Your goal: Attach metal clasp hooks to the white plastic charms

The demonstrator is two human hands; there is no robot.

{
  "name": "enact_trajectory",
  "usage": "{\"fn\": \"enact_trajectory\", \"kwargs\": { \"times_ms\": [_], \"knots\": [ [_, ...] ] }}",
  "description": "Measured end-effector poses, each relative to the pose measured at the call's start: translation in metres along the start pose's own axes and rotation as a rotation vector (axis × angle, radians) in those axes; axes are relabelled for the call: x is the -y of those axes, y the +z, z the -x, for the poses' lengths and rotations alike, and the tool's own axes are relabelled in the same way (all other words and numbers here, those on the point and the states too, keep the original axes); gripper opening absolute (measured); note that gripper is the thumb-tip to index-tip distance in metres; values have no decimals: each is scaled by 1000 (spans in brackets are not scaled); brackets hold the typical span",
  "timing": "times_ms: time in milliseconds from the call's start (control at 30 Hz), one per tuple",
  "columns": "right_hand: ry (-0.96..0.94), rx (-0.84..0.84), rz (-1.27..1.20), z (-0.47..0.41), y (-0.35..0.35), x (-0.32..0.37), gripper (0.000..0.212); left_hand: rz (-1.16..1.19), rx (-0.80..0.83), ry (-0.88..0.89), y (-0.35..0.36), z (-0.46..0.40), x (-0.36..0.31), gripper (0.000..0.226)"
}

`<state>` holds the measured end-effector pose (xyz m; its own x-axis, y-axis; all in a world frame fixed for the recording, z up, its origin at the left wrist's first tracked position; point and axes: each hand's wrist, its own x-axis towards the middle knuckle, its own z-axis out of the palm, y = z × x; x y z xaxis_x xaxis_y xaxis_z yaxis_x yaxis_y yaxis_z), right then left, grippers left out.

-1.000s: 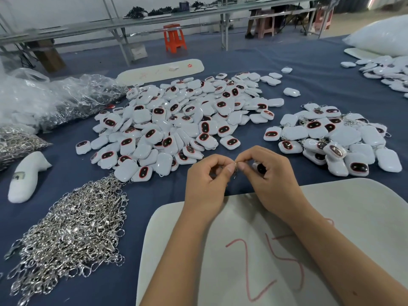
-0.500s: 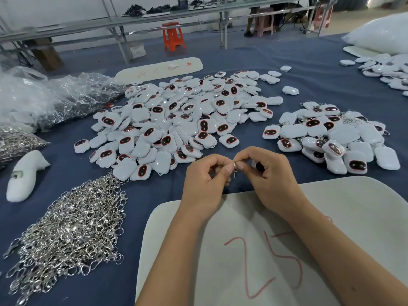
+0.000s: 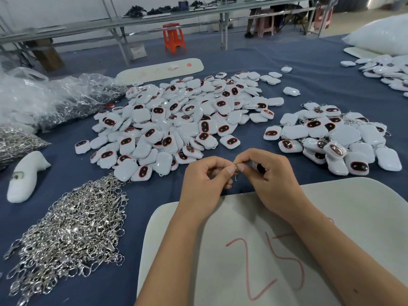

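Left hand (image 3: 204, 184) first: I see its fingers curled in, thumb and forefinger pinching a small metal clasp hook (image 3: 236, 171) that pokes down between the two sets of fingertips. Right hand (image 3: 268, 178) meets it tip to tip, fingers curled round a white charm (image 3: 260, 167) of which I catch only a dark patch peeking out by the forefinger; how far the hook sits in the charm I cannot tell. Both hands hover just above the far edge of a white board (image 3: 331, 228) marked with a red 25. Sweeping from the left side now: a white foam piece (image 3: 25, 176) lies on the blue cloth (image 3: 143, 191), with a bag of silver hooks (image 3: 13, 141) behind it and crumpled clear plastic bags (image 3: 44, 96) beyond. Near me on the left spreads a loose heap of clasp hooks (image 3: 70, 230), its top end touching the big pile of charms (image 3: 176, 120), white with dark red-rimmed ovals, which fills the middle of the table. Right of the hands sits a smaller pile of charms (image 3: 335, 138), with metal rings showing among them. Far right, more white pieces (image 3: 384, 69) lie beside a white sack (image 3: 382, 36).
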<state>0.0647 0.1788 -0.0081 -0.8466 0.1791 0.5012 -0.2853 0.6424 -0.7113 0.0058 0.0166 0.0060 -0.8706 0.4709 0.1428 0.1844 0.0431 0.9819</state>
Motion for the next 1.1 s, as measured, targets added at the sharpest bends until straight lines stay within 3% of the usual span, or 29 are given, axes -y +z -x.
{"fn": "enact_trajectory", "kwargs": {
  "times_ms": [367,567,833,967,1100],
  "knots": [
    [-77,-69,103,0,-1,5,18,-250,-102,185,10,1,4,9],
    [91,11,-151,-1,0,5,17,-327,-138,358,9,-1,1,14],
    [134,-15,-267,-1,-2,9,16,-323,-140,404,12,0,1,16],
    [75,-23,-213,0,-3,11,16,-307,-144,388,14,2,1,16],
    [-71,-45,23,0,-4,11,18,-366,-125,409,9,2,1,15]
  ]
}}
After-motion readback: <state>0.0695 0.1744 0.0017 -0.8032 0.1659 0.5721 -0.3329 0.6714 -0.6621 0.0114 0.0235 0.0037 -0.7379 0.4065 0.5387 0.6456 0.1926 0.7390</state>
